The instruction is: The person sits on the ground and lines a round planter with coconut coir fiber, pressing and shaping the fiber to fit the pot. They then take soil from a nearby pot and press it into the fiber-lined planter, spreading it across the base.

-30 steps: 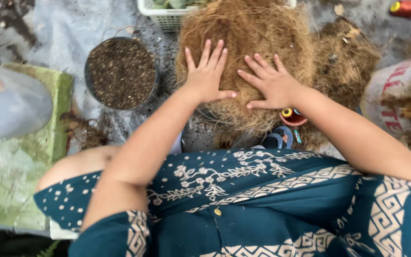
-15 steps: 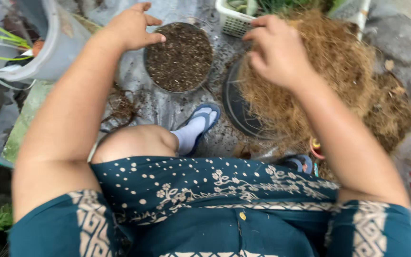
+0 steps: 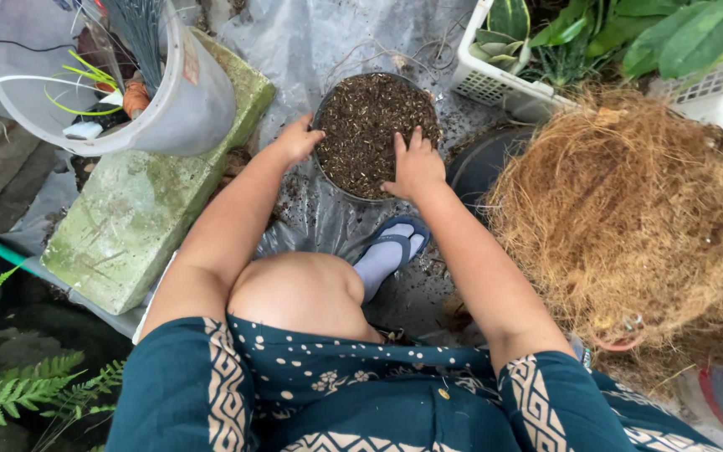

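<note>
Outdoors, on grey plastic sheeting (image 3: 311,50) spread over the ground. Left of the left hand (image 3: 298,140): mossy green block (image 3: 140,209), tilted grey bucket (image 3: 161,92). Between both hands: round pot of dark soil (image 3: 370,125). Left hand curled on its rim, right hand (image 3: 416,166) flat, open on soil. Right: brown fibre mound (image 3: 629,218), white basket (image 3: 495,84).

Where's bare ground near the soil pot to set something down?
Bare plastic sheet lies beyond the soil pot, between the bucket and white basket. Crowded: the coir mound fills the right; both hands and the sandalled foot hem the near side.
</note>
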Available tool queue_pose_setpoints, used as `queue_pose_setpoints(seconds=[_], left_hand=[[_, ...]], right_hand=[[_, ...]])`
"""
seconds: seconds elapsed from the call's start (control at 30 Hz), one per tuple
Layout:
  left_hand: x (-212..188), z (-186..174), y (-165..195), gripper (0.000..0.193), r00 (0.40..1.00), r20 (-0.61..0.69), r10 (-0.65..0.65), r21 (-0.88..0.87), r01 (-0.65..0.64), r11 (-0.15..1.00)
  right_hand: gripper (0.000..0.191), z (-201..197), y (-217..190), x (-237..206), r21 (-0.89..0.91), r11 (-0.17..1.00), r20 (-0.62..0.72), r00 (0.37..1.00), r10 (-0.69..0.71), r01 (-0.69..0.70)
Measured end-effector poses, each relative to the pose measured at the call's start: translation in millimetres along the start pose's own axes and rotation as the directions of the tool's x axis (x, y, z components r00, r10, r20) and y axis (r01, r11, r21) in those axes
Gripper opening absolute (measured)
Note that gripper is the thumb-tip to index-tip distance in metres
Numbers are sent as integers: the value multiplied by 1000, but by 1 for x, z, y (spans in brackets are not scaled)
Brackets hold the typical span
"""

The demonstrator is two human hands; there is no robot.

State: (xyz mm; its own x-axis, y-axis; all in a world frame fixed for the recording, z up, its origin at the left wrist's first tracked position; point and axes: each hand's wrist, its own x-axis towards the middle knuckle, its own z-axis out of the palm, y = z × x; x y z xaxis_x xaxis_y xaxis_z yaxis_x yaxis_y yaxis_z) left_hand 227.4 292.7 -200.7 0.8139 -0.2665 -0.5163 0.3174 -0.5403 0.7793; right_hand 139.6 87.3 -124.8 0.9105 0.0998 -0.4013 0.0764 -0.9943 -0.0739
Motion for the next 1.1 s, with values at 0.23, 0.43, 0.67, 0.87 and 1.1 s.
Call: queue_pose_setpoints(seconds=[0.23, 0.43, 0.67, 0.87, 1.1], left_hand=[[9, 9, -18, 56, 997, -70, -23, -46, 20, 999], [4, 26, -15, 60, 941, -180, 287, 495, -165, 853], [-2, 40, -2, 57, 991, -77, 112, 577, -48, 816], [-10, 47, 14, 57, 986, -60, 153, 613, -85, 786], [-18, 58, 16, 67, 989, 15, 150, 676, -120, 727]], right_hand=[[122, 13, -20, 17, -58, 993, 113, 988, 109, -103], [123, 42, -4, 22, 410, 892, -7, 978, 210, -189], [106, 66, 5, 24, 819, 549, -332, 917, 220, 164], [96, 28, 12, 26, 594, 799, -439, 870, 225, 93], [90, 22, 7, 28, 398, 913, -386, 918, 84, 84]])
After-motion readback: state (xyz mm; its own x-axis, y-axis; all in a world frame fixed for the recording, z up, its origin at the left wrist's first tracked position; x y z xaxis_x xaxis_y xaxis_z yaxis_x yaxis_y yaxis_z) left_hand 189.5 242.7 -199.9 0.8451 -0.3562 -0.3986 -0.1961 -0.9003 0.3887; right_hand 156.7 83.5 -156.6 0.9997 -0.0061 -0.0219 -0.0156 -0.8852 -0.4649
